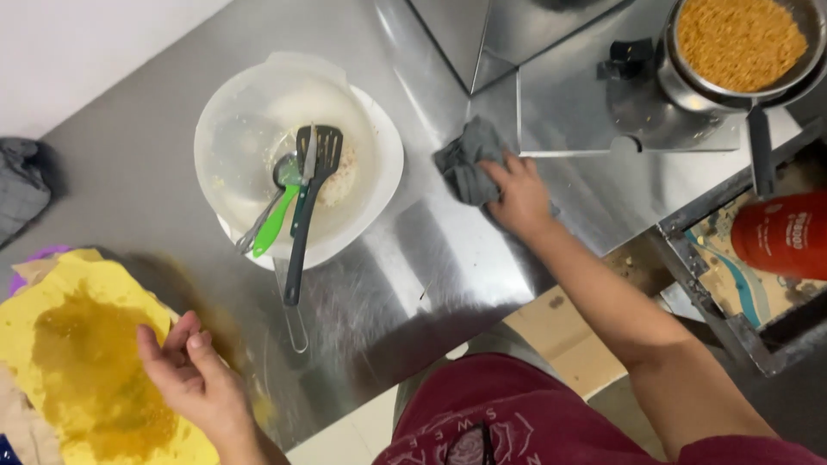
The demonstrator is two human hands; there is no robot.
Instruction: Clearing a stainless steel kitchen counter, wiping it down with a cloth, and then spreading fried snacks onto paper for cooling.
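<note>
Brushed steel counter [155, 164] with soft glare, white wall [77, 52] behind, raised steel stove platform [594, 103], pale floor below

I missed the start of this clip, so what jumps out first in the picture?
The right hand presses a grey cloth on the steel counter near the stove. The left hand rests on a stained yellow sheet at the lower left. Between them sits a used white bowl holding utensils.

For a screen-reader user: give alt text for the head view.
The right hand presses a grey cloth on a steel counter, while the left hand rests on a stained yellow cloth. Between them, a bowl holds utensils.
</note>
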